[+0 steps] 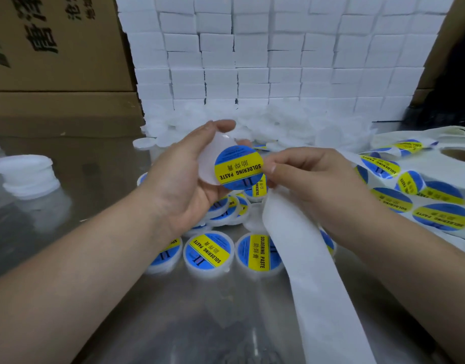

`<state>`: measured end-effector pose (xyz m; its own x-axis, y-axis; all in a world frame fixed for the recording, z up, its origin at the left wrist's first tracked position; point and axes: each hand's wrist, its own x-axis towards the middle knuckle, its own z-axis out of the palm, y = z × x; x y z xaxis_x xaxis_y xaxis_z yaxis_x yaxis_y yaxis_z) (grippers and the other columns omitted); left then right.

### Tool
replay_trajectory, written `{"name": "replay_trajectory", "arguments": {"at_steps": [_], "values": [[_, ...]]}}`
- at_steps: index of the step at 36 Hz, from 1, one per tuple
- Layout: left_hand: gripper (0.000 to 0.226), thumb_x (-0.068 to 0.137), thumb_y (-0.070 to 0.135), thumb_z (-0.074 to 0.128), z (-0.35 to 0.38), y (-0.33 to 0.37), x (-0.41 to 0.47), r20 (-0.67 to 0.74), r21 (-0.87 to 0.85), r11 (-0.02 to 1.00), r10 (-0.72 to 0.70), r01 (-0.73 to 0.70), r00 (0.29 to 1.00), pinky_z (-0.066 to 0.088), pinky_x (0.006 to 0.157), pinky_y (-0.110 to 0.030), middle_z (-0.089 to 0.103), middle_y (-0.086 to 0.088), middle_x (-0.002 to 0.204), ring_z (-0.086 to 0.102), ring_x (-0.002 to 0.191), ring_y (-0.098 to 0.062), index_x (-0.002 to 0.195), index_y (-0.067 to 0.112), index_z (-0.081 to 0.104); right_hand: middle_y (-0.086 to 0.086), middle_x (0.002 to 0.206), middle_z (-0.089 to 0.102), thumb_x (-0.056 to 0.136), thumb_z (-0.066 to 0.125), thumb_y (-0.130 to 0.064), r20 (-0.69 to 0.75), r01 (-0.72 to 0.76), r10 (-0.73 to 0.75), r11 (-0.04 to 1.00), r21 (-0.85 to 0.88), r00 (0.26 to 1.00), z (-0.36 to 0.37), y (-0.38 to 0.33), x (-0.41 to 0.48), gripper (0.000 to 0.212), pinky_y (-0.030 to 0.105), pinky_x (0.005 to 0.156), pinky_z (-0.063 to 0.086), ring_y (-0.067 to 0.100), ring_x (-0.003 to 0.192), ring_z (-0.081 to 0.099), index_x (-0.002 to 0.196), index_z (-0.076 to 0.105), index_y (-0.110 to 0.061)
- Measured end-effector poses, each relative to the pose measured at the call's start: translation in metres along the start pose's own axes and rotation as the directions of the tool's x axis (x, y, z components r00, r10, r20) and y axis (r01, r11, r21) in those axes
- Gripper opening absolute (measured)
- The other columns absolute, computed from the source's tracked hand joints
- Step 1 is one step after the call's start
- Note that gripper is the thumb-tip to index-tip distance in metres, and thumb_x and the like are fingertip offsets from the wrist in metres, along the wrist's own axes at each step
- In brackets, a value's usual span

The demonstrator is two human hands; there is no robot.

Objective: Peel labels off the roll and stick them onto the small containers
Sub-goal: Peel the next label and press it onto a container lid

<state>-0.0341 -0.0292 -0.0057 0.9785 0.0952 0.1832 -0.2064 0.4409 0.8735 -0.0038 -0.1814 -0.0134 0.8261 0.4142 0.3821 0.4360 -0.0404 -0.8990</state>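
Observation:
My left hand [184, 164] grips a small white round container [209, 160], tilted toward me above the table. My right hand [305, 177] pinches the right edge of a round blue and yellow "SOLDERING PASTE" label [238, 167], which overlaps the container's right side. Whether the label touches the lid I cannot tell. The label roll [423, 190] lies unwound at the right, several labels on its backing. An empty strip of white backing paper [310, 271] hangs from under my right hand toward the bottom edge.
Several labelled containers [207, 253] lie on the shiny metal table [108, 258] under my hands. A heap of unlabelled white containers [278, 124] sits behind, before a wall of stacked white boxes [265, 56]. White lids [26, 174] stand at left, cardboard cartons [55, 48] behind them.

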Motion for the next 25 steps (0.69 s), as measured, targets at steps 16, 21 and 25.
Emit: {"name": "replay_trajectory", "arguments": {"at_steps": [16, 21, 25], "values": [[0.039, 0.066, 0.045, 0.049, 0.0, -0.007, -0.006, 0.126, 0.153, 0.988, 0.02, -0.039, 0.992, 0.055, 0.061, -0.028, 0.072, -0.007, 0.082, 0.068, 0.071, -0.02, 0.089, 0.018, 0.064, -0.013, 0.054, 0.062, 0.084, 0.061, -0.01, 0.043, 0.014, -0.014, 1.0, 0.005, 0.999, 0.001, 0.003, 0.001, 0.037, 0.011, 0.054, 0.041, -0.003, 0.054, 0.054, 0.061, 0.073, -0.036], [0.028, 0.061, 0.033, 0.06, 0.001, -0.01, -0.007, 0.129, 0.195, 0.976, 0.072, -0.097, 0.989, 0.055, 0.062, -0.028, 0.072, -0.006, 0.083, 0.067, 0.07, -0.018, 0.085, 0.021, 0.068, -0.012, 0.061, 0.067, 0.086, 0.06, -0.009, 0.081, 0.018, -0.02, 1.0, 0.024, 0.996, 0.001, 0.003, 0.001, 0.032, 0.014, 0.062, 0.044, -0.004, 0.062, 0.058, 0.067, 0.075, -0.031], [0.021, 0.058, 0.026, 0.066, 0.001, -0.012, -0.007, 0.142, 0.214, 0.97, 0.087, -0.116, 0.986, 0.055, 0.059, -0.026, 0.071, -0.006, 0.081, 0.066, 0.07, -0.018, 0.078, 0.024, 0.072, -0.014, 0.062, 0.069, 0.087, 0.059, -0.007, 0.119, 0.047, -0.05, 0.998, 0.029, 0.992, 0.001, 0.003, -0.001, 0.037, 0.009, 0.065, 0.043, -0.012, 0.069, 0.061, 0.065, 0.075, -0.031]]}}
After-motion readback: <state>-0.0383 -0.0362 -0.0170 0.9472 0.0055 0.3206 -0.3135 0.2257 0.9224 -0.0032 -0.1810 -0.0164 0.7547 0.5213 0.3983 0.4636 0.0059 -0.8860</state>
